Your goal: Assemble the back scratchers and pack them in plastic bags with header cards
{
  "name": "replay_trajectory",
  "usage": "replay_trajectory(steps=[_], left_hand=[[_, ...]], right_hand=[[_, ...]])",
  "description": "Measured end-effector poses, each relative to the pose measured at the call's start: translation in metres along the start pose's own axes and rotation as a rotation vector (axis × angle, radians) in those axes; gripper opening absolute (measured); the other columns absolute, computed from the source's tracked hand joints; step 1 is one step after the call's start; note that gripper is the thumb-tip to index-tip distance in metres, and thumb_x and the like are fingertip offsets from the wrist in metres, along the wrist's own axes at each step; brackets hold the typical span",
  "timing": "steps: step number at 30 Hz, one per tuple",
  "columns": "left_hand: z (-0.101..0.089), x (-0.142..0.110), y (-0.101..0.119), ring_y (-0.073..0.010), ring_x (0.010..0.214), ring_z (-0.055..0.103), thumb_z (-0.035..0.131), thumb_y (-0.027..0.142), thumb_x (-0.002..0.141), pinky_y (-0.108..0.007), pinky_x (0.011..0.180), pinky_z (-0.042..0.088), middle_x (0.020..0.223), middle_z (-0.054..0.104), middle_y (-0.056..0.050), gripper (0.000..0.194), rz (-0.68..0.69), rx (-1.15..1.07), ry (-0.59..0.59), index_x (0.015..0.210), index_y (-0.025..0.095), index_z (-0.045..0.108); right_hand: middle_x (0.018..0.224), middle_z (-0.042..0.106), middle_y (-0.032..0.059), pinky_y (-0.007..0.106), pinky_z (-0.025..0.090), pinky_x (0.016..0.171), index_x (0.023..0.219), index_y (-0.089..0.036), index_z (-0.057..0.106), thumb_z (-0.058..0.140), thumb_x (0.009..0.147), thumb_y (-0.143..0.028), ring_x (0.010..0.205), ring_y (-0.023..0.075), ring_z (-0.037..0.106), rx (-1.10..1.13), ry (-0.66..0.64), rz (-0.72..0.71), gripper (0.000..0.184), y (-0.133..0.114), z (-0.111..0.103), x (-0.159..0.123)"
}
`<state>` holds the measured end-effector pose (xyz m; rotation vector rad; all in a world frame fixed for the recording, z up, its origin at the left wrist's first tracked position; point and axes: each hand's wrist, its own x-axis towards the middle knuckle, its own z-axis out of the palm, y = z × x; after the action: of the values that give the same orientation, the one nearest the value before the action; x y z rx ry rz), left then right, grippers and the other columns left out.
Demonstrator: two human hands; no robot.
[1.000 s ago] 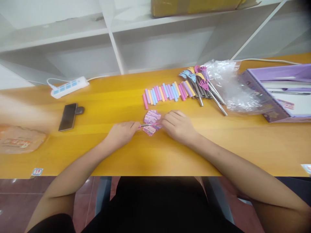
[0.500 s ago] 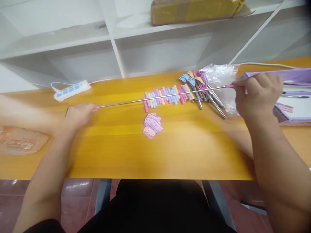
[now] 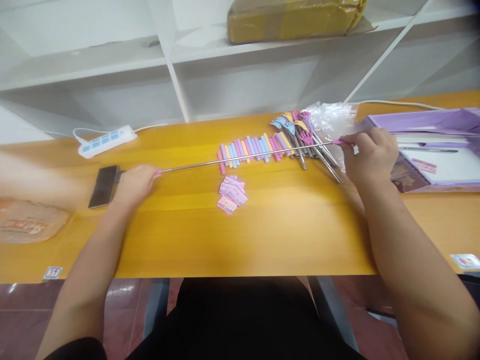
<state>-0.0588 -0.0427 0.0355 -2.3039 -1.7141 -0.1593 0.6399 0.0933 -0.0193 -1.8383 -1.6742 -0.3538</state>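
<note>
A thin metal telescopic back scratcher (image 3: pixel 195 165) is stretched between my hands above the table, with pink showing at both ends. My left hand (image 3: pixel 138 184) is closed around its left end. The fingers of my right hand (image 3: pixel 369 150) pinch the right end. Behind the rod lies a row of pastel tubes (image 3: pixel 247 149) in pink, purple, blue and yellow. Beside them, near my right hand, is a pile of back scratchers (image 3: pixel 300 132) with coloured hand-shaped heads and metal rods. Small printed cards (image 3: pixel 231 194) lie overlapped in front of the row.
A phone (image 3: pixel 104 186) lies beside my left hand, and a white power strip (image 3: pixel 108 142) sits behind it. Clear plastic bags (image 3: pixel 332 117) and a purple box (image 3: pixel 442 170) are at the right. An orange-printed package (image 3: pixel 32 221) lies far left. White shelves stand behind, holding a taped parcel (image 3: pixel 292 20).
My hands have moved closer together, and the rod between them is shorter. The phone beside my left hand has come into view.
</note>
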Motion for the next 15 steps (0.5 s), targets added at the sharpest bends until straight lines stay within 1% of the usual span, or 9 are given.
replay_trajectory(steps=[5,8,11,15], left_hand=[[0.01,0.0,0.005,-0.0338,0.109,0.082,0.042,0.044,0.12,-0.04,0.087,0.057,0.117,0.087,-0.016,0.044,-0.018,0.021,-0.03,0.111,0.022,0.08],[0.014,0.0,0.005,-0.0337,0.112,0.082,0.041,0.044,0.12,-0.041,0.089,0.058,0.121,0.088,-0.016,0.046,-0.018,0.019,-0.031,0.114,0.022,0.081],[0.016,-0.001,0.004,-0.0337,0.112,0.082,0.04,0.046,0.12,-0.041,0.089,0.058,0.122,0.089,-0.016,0.048,-0.022,0.015,-0.019,0.115,0.023,0.082],[0.016,-0.002,0.006,-0.0343,0.113,0.084,0.039,0.049,0.121,-0.041,0.09,0.06,0.122,0.09,-0.016,0.05,-0.01,0.001,0.002,0.116,0.024,0.082]], right_hand=[[0.083,0.056,0.0121,0.047,0.031,0.086,0.07,-0.026,0.061,0.08,0.097,-0.032,0.084,0.0257,0.041,0.033,0.01,-0.002,0.034,0.002,0.004,0.0],[0.082,0.056,0.0115,0.047,0.032,0.085,0.068,-0.026,0.06,0.084,0.092,-0.033,0.082,0.0246,0.038,0.062,0.025,-0.019,0.035,0.003,0.007,-0.001],[0.083,0.056,0.0121,0.047,0.032,0.084,0.068,-0.027,0.06,0.083,0.093,-0.035,0.082,0.0251,0.038,0.094,0.054,-0.047,0.035,0.003,0.01,-0.004],[0.083,0.056,0.0132,0.048,0.032,0.086,0.066,-0.027,0.057,0.081,0.088,-0.027,0.084,0.0259,0.038,0.104,0.139,-0.04,0.032,0.002,0.009,-0.003]])
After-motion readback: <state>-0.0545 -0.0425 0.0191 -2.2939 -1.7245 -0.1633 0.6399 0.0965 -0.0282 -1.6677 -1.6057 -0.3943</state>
